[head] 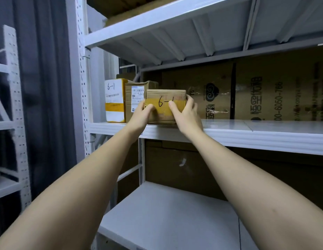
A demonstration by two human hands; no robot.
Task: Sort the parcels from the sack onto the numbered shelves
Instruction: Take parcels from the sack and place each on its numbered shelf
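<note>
From the head view, I had the cardboard parcel marked "6-1" on the front edge of the middle shelf, just beside a taller carton and a white-and-yellow box also marked "6-1". My left hand gripped its left side, thumb curled onto the taped face; my right hand clasped the right side the same way. I judged the risk was the parcel's base overhanging the lip: let go too early and it could tip forward off the shelf, or a crooked shove could nudge the carton.
</note>
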